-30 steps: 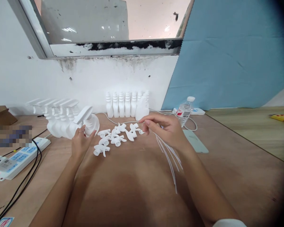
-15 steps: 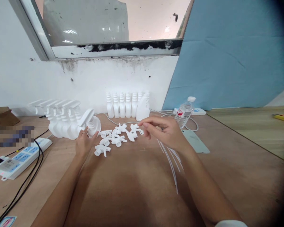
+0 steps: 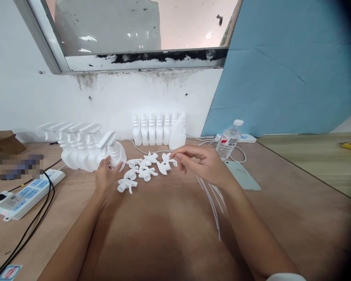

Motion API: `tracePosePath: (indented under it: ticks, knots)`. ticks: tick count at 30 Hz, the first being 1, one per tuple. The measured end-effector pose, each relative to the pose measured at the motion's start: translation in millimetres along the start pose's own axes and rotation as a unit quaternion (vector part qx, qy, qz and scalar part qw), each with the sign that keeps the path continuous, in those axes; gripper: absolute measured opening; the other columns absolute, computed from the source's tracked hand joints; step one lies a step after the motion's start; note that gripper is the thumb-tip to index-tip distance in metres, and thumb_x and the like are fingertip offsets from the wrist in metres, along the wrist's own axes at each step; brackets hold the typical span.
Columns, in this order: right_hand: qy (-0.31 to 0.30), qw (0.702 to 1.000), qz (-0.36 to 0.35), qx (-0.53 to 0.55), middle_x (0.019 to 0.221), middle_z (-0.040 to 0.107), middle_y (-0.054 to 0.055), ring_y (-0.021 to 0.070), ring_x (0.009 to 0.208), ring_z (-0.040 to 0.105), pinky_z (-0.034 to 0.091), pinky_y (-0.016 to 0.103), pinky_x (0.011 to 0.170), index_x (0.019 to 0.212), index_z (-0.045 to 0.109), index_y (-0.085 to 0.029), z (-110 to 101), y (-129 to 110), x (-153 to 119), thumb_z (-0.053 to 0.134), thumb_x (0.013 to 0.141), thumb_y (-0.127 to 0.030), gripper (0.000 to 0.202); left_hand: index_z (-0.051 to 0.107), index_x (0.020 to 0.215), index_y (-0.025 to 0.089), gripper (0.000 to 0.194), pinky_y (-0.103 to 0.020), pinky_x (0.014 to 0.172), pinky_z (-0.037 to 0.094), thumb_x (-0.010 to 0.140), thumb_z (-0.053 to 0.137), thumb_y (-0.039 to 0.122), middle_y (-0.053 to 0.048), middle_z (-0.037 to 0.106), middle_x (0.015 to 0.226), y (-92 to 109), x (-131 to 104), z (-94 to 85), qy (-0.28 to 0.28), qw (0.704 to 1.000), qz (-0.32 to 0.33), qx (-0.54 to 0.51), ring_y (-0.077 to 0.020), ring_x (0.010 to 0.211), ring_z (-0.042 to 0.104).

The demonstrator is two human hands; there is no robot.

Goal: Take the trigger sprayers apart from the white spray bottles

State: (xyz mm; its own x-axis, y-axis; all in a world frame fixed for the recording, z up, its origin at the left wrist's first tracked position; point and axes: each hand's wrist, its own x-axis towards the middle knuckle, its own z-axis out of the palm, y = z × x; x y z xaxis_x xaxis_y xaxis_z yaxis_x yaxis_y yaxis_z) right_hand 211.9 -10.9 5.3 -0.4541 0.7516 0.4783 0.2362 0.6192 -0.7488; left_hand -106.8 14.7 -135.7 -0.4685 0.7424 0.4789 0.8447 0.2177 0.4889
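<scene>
On the left, my left hand (image 3: 105, 175) is at the base of a white spray bottle (image 3: 117, 154) fitted with its trigger head, fingers and thumb around its near side. That bottle stands at the right end of a row of similar bottles with spray heads (image 3: 80, 150). Several loose white trigger spray heads (image 3: 147, 174) lie on the table between my hands. My right hand (image 3: 204, 164) hovers at their right side, index finger reaching left and the other fingers loosely bent, with nothing visible in it. Thin white tubes (image 3: 213, 207) lie beneath my right wrist.
White bottles without heads (image 3: 151, 130) stand against the wall. To the right are a clear water bottle (image 3: 228, 140) and a pale phone (image 3: 243, 175). A power strip (image 3: 32, 191) with black cables lies left, near a cardboard box (image 3: 6, 143).
The view has shifted slightly. The spray bottle at my left hand stands a little more upright, its head turned slightly. My right hand keeps about the same place and pose.
</scene>
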Motion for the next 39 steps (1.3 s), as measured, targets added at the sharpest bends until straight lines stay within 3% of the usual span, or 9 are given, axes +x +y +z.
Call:
tracePosePath:
  ticks: [7,13,16,25,28,31,34,36,39]
  knots:
    - [-0.013,1.0,0.0,-0.019,0.059,0.064,0.0,0.0098,0.049,0.059,0.046,0.022,0.052,0.083,0.071,-0.016,-0.3,0.3,0.1,0.054,0.087,-0.03,0.022,0.054,0.123,0.017,0.056,-0.034,0.068,0.047,0.081,0.054,0.054,-0.009,0.061,0.1,3.3,1.1,-5.0,-0.001,0.998,0.017,0.056,-0.0241,0.077,0.062]
    - [-0.018,1.0,0.006,-0.018,0.063,0.065,0.0,0.0095,0.05,0.058,0.046,0.022,0.051,0.083,0.07,-0.016,-0.3,0.2,0.7,0.054,0.086,-0.028,0.021,0.04,0.135,0.019,0.065,-0.033,0.067,0.046,0.082,0.051,0.056,-0.01,0.061,0.103,-5.6,4.6,-3.4,-0.018,0.998,0.014,0.05,-0.0265,0.083,0.064]
    - [-0.024,0.999,0.006,-0.024,0.065,0.066,0.0,0.0094,0.051,0.059,0.046,0.021,0.052,0.084,0.07,-0.017,0.0,1.6,1.0,0.053,0.087,-0.027,0.02,0.04,0.13,0.02,0.064,-0.032,0.065,0.045,0.079,0.055,0.057,-0.008,0.063,0.096,-8.2,6.1,-1.2,-0.026,0.999,-0.008,0.029,-0.0256,0.079,0.064]
    - [-0.035,0.999,0.02,-0.013,0.063,0.064,0.0,0.0097,0.051,0.058,0.046,0.022,0.052,0.086,0.071,-0.017,-3.0,13.4,2.8,0.053,0.087,-0.031,0.022,0.044,0.121,0.019,0.061,-0.031,0.058,0.041,0.081,0.048,0.064,-0.009,0.065,0.09,-8.6,3.8,-6.1,-0.014,0.994,0.027,0.106,-0.0277,0.076,0.065]
    - [-0.033,0.999,0.04,-0.011,0.061,0.062,0.0,0.0103,0.052,0.057,0.046,0.022,0.053,0.089,0.07,-0.016,-5.1,35.3,9.4,0.051,0.087,-0.033,0.025,0.047,0.116,0.016,0.061,-0.029,0.056,0.038,0.08,0.048,0.066,-0.008,0.065,0.083,-13.5,3.0,-7.7,0.036,0.991,0.039,0.124,-0.0268,0.072,0.064]
    - [-0.025,0.996,0.065,-0.058,0.064,0.063,0.0,0.0112,0.055,0.058,0.045,0.023,0.056,0.089,0.069,-0.016,-2.7,72.9,16.5,0.048,0.088,-0.034,0.028,0.054,0.098,0.017,0.041,-0.028,0.058,0.038,0.088,0.043,0.055,-0.007,0.064,0.076,-14.6,-1.7,-4.0,0.055,0.986,0.112,0.108,-0.0229,0.071,0.063]
    - [-0.025,0.982,0.059,-0.177,0.076,0.067,0.004,0.0152,0.069,0.061,0.047,0.027,0.067,0.085,0.069,-0.015,7.6,117.8,14.2,0.048,0.087,-0.025,0.024,0.056,0.086,0.02,0.029,-0.027,0.068,0.042,0.093,0.038,0.041,-0.007,0.064,0.081,-2.8,-11.6,6.9,-0.037,0.963,0.261,0.048,-0.0196,0.08,0.062]
    - [-0.031,0.968,0.033,-0.246,0.094,0.067,0.009,0.0184,0.086,0.061,0.046,0.032,0.082,0.091,0.069,-0.014,17.9,145.5,5.1,0.048,0.084,-0.015,0.022,0.057,0.092,0.021,0.025,-0.029,0.079,0.044,0.094,0.038,0.036,-0.008,0.064,0.094,11.6,-16.8,17.3,-0.104,0.935,0.338,0.01,-0.0208,0.093,0.06]
    - [-0.046,0.946,0.026,-0.32,0.124,0.056,0.014,0.0242,0.117,0.049,0.036,0.04,0.101,0.105,0.065,-0.015,33.0,177.6,-14.0,0.049,0.081,-0.01,0.029,0.056,0.104,0.019,0.024,-0.035,0.091,0.042,0.093,0.04,0.032,-0.011,0.059,0.112,32.9,-14.7,34.3,-0.164,0.921,0.354,-0.009,-0.0231,0.106,0.054]
